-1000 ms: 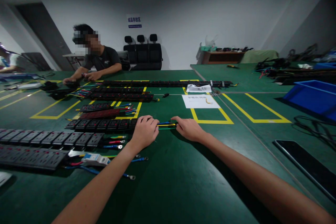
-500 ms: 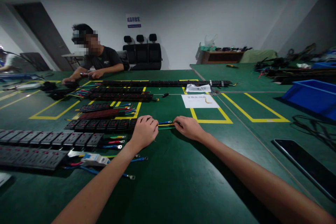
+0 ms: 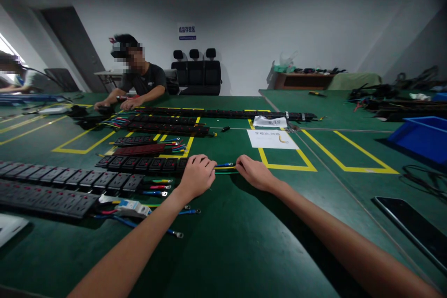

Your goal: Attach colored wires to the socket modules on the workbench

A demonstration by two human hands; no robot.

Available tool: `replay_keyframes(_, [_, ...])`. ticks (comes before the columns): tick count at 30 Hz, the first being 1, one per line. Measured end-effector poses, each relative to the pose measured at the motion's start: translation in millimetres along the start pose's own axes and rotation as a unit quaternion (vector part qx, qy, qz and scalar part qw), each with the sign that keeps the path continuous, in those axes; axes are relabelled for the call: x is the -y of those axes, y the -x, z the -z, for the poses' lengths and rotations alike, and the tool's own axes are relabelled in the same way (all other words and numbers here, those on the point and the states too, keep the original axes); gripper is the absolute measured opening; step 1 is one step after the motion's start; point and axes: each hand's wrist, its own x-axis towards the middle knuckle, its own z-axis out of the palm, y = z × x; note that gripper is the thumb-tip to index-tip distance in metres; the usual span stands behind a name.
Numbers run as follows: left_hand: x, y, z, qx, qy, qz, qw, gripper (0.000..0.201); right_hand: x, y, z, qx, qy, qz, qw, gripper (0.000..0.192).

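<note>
My left hand [image 3: 197, 177] rests curled on the end of a black socket strip [image 3: 143, 165], where a short bundle of wires [image 3: 225, 167], blue, yellow and green, comes out. My right hand [image 3: 254, 172] pinches the far end of that bundle, a hand's width to the right. Both hands lie on the green table [image 3: 223, 242]. More socket strips [image 3: 52, 195] with loose coloured wire leads [image 3: 157, 187] lie to the left of my left arm. A small white breaker [image 3: 130, 206] sits by the nearest strip.
A person sits across the table at the far left, hands on a strip [image 3: 164, 128]. A white paper sheet [image 3: 271, 139] lies in a yellow-taped square. A blue bin [image 3: 421, 136] stands at right, a dark flat panel [image 3: 408, 230] near the right edge. Long strips [image 3: 226, 113] lie further back.
The camera has shifted slightly, so everything sits a little to the right. Both hands stay on the wire bundle, with hardly any movement.
</note>
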Motion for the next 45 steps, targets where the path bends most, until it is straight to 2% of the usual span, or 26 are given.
replay_keyframes(4, [-1.1, -0.1, 0.7, 0.000, 0.008, 0.007, 1.000, 0.028, 7.1, -5.7, 3.1, -0.027, -0.150, -0.017, 0.988, 0.015])
replay_keyframes(10, [-0.8, 0.8, -3.3, -0.032, 0.029, 0.042, 0.998, 0.048, 35.4, -10.7, -5.8, -0.145, -0.335, -0.064, 0.929, 0.037])
replay_keyframes(13, [-0.7, 2.1, -4.7, -0.046, 0.035, 0.067, 0.996, 0.049, 46.8, -12.2, -15.5, -0.197, -0.362, -0.088, 0.907, 0.039])
replay_keyframes(17, [-1.5, 3.6, -2.7, -0.079, 0.027, 0.082, 0.993, 0.040, 47.3, -14.0, -24.5, -0.257, -0.315, -0.113, 0.907, 0.032])
replay_keyframes(21, [-2.4, 3.5, -1.0, -0.076, 0.025, 0.091, 0.993, 0.027, 38.3, -14.3, -27.6, -0.242, -0.245, -0.126, 0.930, 0.025])
replay_keyframes(26, [-1.8, 2.7, -1.6, -0.056, 0.031, 0.083, 0.995, 0.018, 32.6, -13.4, -29.4, -0.165, -0.155, -0.145, 0.963, 0.017])
replay_keyframes(29, [-0.9, 2.9, -1.8, -0.053, 0.032, 0.074, 0.995, 0.015, 31.8, -12.8, -30.9, -0.136, -0.128, -0.142, 0.972, 0.012])
replay_keyframes(32, [-0.6, 3.2, -2.0, -0.055, 0.034, 0.070, 0.995, 0.014, 30.0, -11.8, -32.6, -0.146, -0.134, -0.133, 0.971, 0.011])
replay_keyframes(37, [-1.2, 3.2, -0.8, -0.048, 0.028, 0.065, 0.996, 0.016, 28.2, -11.2, -32.2, -0.172, -0.210, -0.130, 0.954, 0.016])
replay_keyframes(45, [0.0, 3.6, -2.1, -0.044, 0.024, 0.066, 0.997, 0.018, 37.5, -8.1, -25.2, -0.213, -0.259, -0.099, 0.937, 0.017])
